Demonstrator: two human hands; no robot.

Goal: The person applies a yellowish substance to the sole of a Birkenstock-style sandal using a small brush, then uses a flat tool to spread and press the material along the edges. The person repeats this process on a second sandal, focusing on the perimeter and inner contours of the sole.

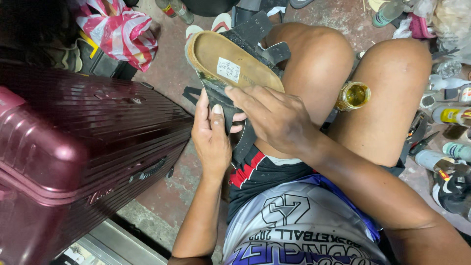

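the sandal (230,66) sits just beyond both my hands, sole side turned away and its tan cork footbed facing up at me, with the long axis running from the rounded heel end up and to the left of my hands down toward my right hand. my left hand (212,135) is wrapped around the near edge of it, thumb up along the dark sole rim, grasping the sandal from below. my right hand (274,115) comes across from the right and lies over the near end of the footbed, fingers (245,95) stretched flat and pressing on the edge where footbed meets sole; it is not clenched around anything that i can see. both hands touch the sandal, the left bearing it. its black straps (260,37) hang off the far side, beyond my fingers. a small white label (228,69) is stuck on the footbed just past my fingertips. right of my right hand, between my bare knees, stands an open jar of yellowish glue (353,95). left of my left hand is a dark red hard suitcase (73,147), close by. the floor (167,73) beneath is stained concrete, with bottles and tools (449,118) crowded at the far right.
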